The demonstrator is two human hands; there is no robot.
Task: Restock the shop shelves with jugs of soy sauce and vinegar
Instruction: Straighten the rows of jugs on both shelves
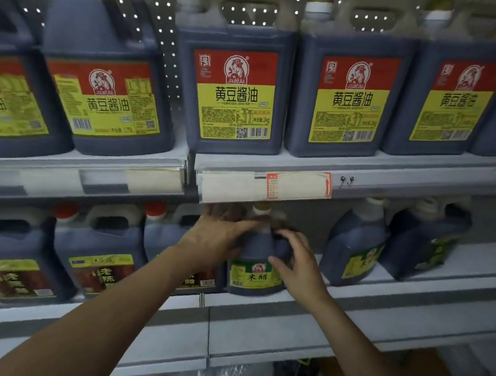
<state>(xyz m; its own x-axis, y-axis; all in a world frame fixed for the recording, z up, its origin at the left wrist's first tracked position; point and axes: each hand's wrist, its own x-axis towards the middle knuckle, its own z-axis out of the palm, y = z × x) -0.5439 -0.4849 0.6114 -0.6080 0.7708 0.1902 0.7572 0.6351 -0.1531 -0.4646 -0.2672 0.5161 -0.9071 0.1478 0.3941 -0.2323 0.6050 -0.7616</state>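
both hands steady a dark plastic vinegar jug with a green label (255, 267) near the front edge of the middle white metal shelf (352, 298) — left hand (216, 235) cupping its shoulder, right hand (297, 260) gripping its side, probably to square it up.

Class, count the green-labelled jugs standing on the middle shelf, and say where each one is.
3. One green-labelled jug is held between the left hand and right hand; a second and third stand further right. Others may be hidden behind.
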